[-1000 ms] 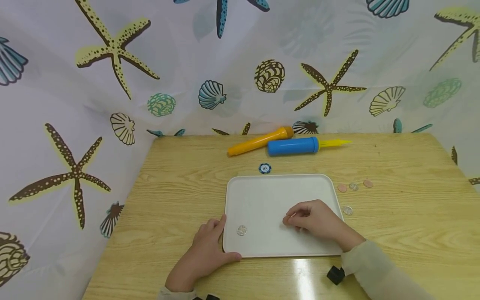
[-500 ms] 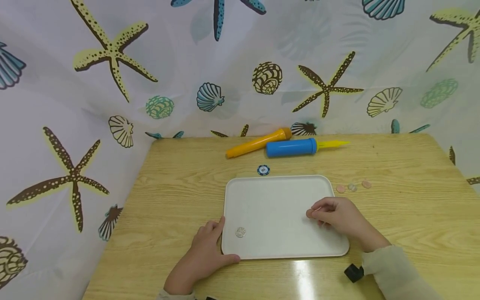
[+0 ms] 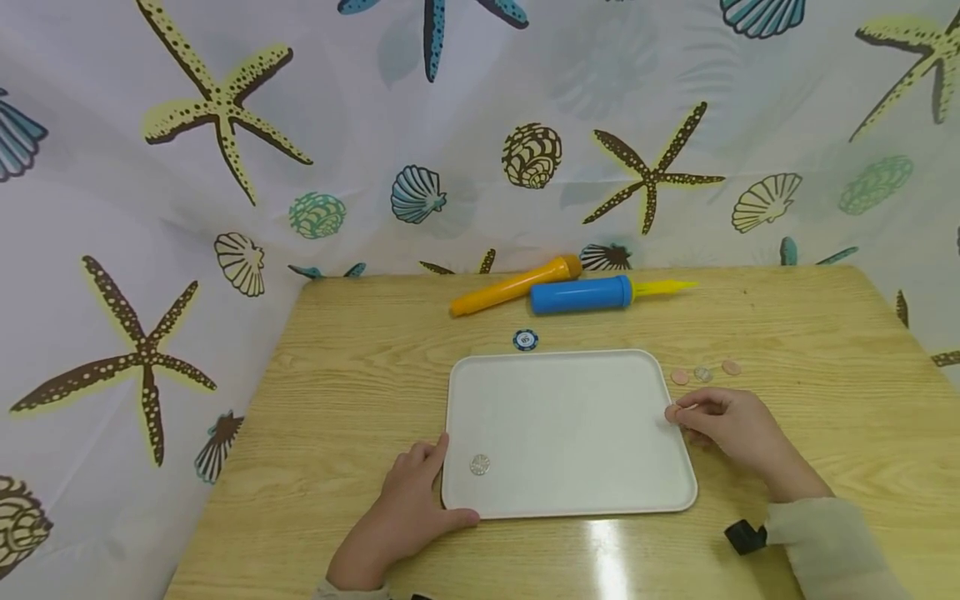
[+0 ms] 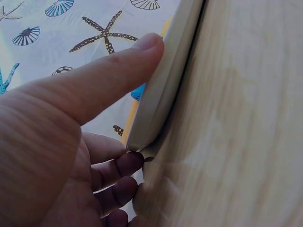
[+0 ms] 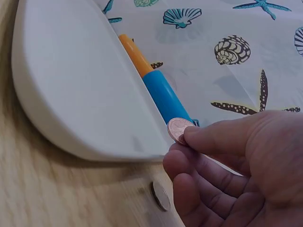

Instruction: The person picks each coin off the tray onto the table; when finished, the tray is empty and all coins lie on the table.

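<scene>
My right hand [image 3: 738, 429] pinches a copper coin [image 5: 180, 129] between thumb and fingers, at the right edge of a white tray [image 3: 570, 433]. Below that hand in the right wrist view, a silver coin [image 5: 160, 196] lies on the table. The left hand [image 3: 412, 496] spans the tray's near left corner. Its thumb lies straight along the front edge and its fingers touch the left side. One silver coin [image 3: 480, 464] lies inside the tray, towards its near left corner.
Right of the tray lie two copper coins [image 3: 731, 367] with a silver coin [image 3: 702, 374] between them. Behind the tray are a blue poker chip [image 3: 526, 339], a blue and yellow hand pump [image 3: 581, 295] and an orange toy microphone [image 3: 516, 287]. A patterned cloth [image 3: 465, 200] hangs behind the table.
My right hand has moved right with the copper coin, from above the tray's middle to its right edge. The left hand stays at the near left corner.
</scene>
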Action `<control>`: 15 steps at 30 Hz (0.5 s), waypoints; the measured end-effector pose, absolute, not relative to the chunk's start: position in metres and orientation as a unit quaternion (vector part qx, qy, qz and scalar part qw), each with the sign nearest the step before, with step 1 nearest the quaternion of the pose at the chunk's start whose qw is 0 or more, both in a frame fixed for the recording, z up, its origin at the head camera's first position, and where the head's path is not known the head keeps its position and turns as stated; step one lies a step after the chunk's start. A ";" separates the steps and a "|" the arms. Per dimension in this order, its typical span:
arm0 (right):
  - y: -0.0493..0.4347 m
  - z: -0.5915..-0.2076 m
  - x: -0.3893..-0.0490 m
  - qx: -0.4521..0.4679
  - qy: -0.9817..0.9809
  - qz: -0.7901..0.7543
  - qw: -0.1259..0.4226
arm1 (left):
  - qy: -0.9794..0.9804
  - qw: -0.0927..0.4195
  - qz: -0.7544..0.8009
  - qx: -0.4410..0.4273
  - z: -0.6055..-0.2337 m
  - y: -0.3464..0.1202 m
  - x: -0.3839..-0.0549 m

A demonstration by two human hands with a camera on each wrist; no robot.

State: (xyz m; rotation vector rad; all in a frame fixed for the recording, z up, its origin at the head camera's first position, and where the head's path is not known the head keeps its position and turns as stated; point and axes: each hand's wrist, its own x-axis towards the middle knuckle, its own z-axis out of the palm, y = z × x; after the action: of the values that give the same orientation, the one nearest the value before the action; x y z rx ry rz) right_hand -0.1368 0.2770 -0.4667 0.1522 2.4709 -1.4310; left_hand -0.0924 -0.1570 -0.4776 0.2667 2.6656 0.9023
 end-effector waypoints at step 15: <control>0.306 -0.471 -0.132 0.093 0.912 -0.384 0.112 | 0.934 0.141 0.312 0.101 -0.479 -0.158 -0.091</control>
State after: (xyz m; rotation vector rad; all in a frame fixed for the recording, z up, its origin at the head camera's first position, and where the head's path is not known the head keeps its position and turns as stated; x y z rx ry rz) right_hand -0.1323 0.3064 -0.4712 0.2731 2.6776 -1.1269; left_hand -0.0913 -0.1582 -0.4791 0.2923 2.6983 0.9004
